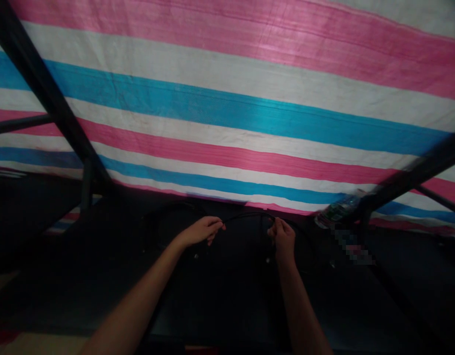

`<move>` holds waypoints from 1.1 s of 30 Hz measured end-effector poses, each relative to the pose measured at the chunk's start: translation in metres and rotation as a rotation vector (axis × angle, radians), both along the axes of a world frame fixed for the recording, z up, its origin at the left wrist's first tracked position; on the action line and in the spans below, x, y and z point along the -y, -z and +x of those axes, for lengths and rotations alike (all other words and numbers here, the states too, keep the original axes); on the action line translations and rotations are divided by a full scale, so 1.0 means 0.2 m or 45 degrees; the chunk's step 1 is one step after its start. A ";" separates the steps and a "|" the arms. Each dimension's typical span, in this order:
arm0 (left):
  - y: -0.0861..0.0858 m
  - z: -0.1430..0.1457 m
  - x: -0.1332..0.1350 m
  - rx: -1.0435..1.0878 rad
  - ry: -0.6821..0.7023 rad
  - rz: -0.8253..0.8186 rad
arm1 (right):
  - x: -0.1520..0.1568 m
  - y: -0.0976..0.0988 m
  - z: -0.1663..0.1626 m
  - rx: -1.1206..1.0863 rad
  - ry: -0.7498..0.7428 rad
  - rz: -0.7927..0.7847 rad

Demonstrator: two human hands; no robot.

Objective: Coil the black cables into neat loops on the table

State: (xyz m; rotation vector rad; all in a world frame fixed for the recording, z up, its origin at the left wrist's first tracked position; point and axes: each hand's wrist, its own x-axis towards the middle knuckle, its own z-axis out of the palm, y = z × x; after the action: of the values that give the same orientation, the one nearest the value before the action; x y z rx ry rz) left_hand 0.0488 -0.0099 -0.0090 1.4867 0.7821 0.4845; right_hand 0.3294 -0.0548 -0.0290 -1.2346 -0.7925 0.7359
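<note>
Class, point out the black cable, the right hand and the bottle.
Black cable [246, 214]: head view, on its raised, arched stretch.
Right hand [285, 240]: head view, on the middle of the hand.
Bottle [337, 210]: head view, on its green label.

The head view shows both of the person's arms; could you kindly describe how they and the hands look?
The left hand and right hand are ungloved, and the left forearm and right forearm show no sleeves. I see no watch or bracelet; finer markings are too dim to tell.
</note>
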 end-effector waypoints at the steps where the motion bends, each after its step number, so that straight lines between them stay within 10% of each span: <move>1: 0.02 0.01 0.00 0.030 -0.054 -0.010 | 0.00 0.00 -0.01 -0.052 -0.050 0.004; 7: 0.08 0.00 -0.01 0.230 -0.245 -0.172 | 0.04 -0.02 -0.09 -0.182 -0.501 -0.184; 21: 0.02 0.07 0.09 0.008 0.154 -0.167 | 0.11 0.00 -0.14 0.022 -1.274 -0.488; 33: 0.02 0.05 0.06 0.121 0.050 -0.171 | 0.03 -0.01 -0.05 -0.176 -0.601 -0.183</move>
State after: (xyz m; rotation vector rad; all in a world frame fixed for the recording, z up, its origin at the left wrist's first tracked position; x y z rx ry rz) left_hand 0.0586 -0.0224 -0.0129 1.3420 0.6960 0.4612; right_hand 0.3198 -0.0607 -0.0269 -1.1178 -0.9408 1.2664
